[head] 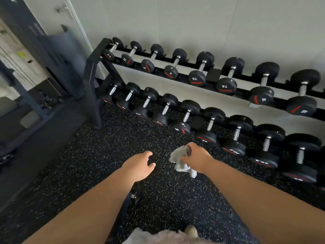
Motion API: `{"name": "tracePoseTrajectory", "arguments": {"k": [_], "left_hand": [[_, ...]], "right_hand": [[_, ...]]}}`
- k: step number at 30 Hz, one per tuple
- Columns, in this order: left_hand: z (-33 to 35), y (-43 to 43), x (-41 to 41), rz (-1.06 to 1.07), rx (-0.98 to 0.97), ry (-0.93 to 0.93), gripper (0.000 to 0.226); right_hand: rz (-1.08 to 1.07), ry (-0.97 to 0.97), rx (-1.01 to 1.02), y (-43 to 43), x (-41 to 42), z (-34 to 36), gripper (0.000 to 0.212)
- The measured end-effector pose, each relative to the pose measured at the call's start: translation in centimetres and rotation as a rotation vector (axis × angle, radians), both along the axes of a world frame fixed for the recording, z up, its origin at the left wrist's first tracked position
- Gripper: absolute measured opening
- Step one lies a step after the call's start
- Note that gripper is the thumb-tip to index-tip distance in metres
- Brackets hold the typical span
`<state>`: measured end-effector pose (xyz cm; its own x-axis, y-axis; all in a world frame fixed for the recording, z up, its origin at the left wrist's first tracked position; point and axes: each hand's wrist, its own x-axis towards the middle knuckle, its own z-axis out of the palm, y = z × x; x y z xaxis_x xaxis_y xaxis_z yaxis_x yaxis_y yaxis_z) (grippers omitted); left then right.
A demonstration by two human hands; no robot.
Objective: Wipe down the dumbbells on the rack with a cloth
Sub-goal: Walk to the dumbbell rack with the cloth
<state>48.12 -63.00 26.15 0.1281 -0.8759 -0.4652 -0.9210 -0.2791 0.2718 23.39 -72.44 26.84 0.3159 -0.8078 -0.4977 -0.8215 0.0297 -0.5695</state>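
A black two-tier rack (95, 55) against the white wall carries several black dumbbells with chrome handles and red stripes. The upper row includes a 7.5 dumbbell (197, 76); the lower row includes a 20 dumbbell (206, 134). My right hand (197, 158) grips a crumpled grey cloth (181, 160) over the floor, short of the lower row and touching no dumbbell. My left hand (139, 164) hovers to its left with relaxed, spread fingers and holds nothing.
Speckled black rubber floor (114, 148) stretches in front of the rack. A dark machine frame with pads (58, 55) stands at the left. A dark strap (126, 205) hangs below my left forearm. The rack's left upright (93, 103) reaches the floor.
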Motion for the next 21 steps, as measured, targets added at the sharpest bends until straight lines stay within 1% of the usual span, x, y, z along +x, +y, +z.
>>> {"name": "tracePoseTrajectory", "arguments": {"k": [4,7,12,18,21], "left_hand": [[0.0,-3.0,1.3,0.074,0.005,0.017,0.059],[-0.3,-5.5,3.3,0.114,0.005,0.024,0.060],[-1.7,-9.7,7.7,0.152,0.020,0.067,0.060],[-3.1,-17.0,15.8,0.177,0.056,0.101,0.061],[-2.8,-20.6,19.4,0.147,0.071,0.099,0.061]], "right_hand": [[0.042,0.021,-0.044,-4.5,1.9,-0.7,0.019],[0.073,0.059,-0.085,-7.6,4.3,-1.0,0.022],[0.145,0.129,-0.085,-12.6,9.4,-1.6,0.021],[0.205,0.152,-0.073,-19.8,16.9,-1.7,0.023],[0.236,0.187,-0.049,-23.4,21.0,-1.9,0.024]]}}
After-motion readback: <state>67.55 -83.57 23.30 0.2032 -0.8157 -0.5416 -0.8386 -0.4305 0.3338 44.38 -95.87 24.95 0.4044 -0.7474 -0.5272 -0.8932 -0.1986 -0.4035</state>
